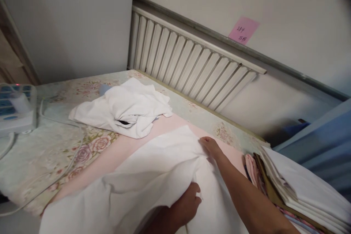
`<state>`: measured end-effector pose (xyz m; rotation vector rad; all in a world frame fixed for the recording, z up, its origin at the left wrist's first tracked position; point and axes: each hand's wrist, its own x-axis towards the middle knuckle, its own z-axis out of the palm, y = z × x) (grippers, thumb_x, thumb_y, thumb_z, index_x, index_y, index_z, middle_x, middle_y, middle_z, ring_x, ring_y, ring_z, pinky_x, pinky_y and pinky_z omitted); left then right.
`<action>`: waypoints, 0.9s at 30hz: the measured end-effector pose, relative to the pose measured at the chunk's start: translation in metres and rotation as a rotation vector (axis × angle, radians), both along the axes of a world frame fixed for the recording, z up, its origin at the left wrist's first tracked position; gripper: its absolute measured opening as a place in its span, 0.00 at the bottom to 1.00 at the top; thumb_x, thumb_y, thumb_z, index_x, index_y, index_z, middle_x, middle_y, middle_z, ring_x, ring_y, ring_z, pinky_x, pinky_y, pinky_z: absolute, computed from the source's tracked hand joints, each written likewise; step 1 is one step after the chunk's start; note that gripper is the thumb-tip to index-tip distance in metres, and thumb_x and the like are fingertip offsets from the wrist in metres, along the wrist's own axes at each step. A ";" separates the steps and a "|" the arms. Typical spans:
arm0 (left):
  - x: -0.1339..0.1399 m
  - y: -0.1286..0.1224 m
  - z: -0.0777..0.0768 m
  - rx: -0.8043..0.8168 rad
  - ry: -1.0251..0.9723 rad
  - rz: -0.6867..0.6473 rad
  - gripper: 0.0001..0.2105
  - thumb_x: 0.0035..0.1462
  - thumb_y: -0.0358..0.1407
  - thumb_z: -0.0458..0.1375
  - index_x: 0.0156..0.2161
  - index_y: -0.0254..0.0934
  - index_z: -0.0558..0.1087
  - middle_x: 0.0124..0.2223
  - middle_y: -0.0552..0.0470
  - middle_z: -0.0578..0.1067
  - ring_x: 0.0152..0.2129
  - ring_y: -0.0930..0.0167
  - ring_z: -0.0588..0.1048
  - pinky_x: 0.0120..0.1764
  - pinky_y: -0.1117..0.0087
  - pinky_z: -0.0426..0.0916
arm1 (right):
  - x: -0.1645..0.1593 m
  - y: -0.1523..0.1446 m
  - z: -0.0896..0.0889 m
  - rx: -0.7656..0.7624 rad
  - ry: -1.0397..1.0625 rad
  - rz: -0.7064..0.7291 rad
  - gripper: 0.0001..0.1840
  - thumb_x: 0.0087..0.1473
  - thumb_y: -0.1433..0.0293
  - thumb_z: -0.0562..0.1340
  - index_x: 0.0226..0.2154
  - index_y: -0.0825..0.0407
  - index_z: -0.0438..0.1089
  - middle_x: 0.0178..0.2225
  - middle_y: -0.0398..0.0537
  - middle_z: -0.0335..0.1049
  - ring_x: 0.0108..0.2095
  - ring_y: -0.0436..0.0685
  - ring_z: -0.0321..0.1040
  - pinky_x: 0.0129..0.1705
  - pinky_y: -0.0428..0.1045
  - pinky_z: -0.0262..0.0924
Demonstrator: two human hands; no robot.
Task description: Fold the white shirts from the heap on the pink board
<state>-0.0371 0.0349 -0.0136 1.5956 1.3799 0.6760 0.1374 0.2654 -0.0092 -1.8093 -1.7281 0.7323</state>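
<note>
A large white cloth (161,164) is spread over a pink sheet (109,161) on the table. In the lower middle my left hand (188,204) is closed, gripping a bunched fold of the cloth between thumb and fingers. Farther away, my right hand (211,148) pinches the same cloth near its far right edge. Creases run between the two hands. Beyond them a crumpled white cloth bundle (131,106) lies partly on the pink sheet, with a dark gap in its folds. A bit of blue fabric (104,89) shows behind it.
A power strip (16,111) with a plug and white cord lies at the left on the flowered table cover (90,146). Folded fabrics (307,190) are stacked at the right. A radiator (189,62) runs along the wall behind, and a blue curtain (320,142) hangs at right.
</note>
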 end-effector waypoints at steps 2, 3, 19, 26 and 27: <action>-0.001 0.000 0.003 -0.007 0.054 0.006 0.13 0.54 0.40 0.51 0.45 0.46 0.71 0.40 0.51 0.74 0.40 0.64 0.69 0.51 0.57 0.59 | 0.006 -0.010 0.001 -0.051 0.050 -0.012 0.16 0.42 0.62 0.63 0.34 0.54 0.73 0.28 0.44 0.72 0.26 0.50 0.65 0.24 0.43 0.57; 0.000 0.000 0.004 -0.011 0.067 0.005 0.13 0.55 0.40 0.51 0.45 0.46 0.71 0.40 0.51 0.74 0.40 0.64 0.70 0.51 0.58 0.59 | 0.009 -0.015 0.002 -0.077 0.069 -0.023 0.18 0.42 0.64 0.63 0.37 0.54 0.72 0.29 0.45 0.72 0.26 0.50 0.65 0.23 0.43 0.57; 0.003 0.003 -0.003 -0.002 0.007 0.004 0.13 0.53 0.36 0.51 0.44 0.45 0.72 0.41 0.51 0.75 0.41 0.64 0.71 0.51 0.58 0.61 | 0.014 -0.049 0.006 0.009 -0.057 -0.134 0.14 0.47 0.72 0.57 0.39 0.52 0.69 0.32 0.45 0.70 0.24 0.50 0.67 0.24 0.43 0.62; 0.005 0.007 0.004 0.105 -0.118 0.021 0.13 0.53 0.33 0.50 0.42 0.39 0.72 0.42 0.48 0.75 0.42 0.66 0.72 0.50 0.63 0.62 | 0.020 -0.135 0.019 0.406 -0.235 0.215 0.09 0.54 0.68 0.54 0.34 0.51 0.69 0.32 0.48 0.71 0.33 0.56 0.67 0.38 0.49 0.62; 0.006 0.009 0.005 0.127 -0.152 0.039 0.13 0.53 0.32 0.49 0.41 0.38 0.72 0.41 0.48 0.76 0.42 0.67 0.72 0.49 0.65 0.63 | 0.019 -0.154 0.019 0.395 -0.214 0.313 0.08 0.56 0.68 0.54 0.33 0.50 0.68 0.30 0.46 0.70 0.32 0.55 0.66 0.36 0.49 0.62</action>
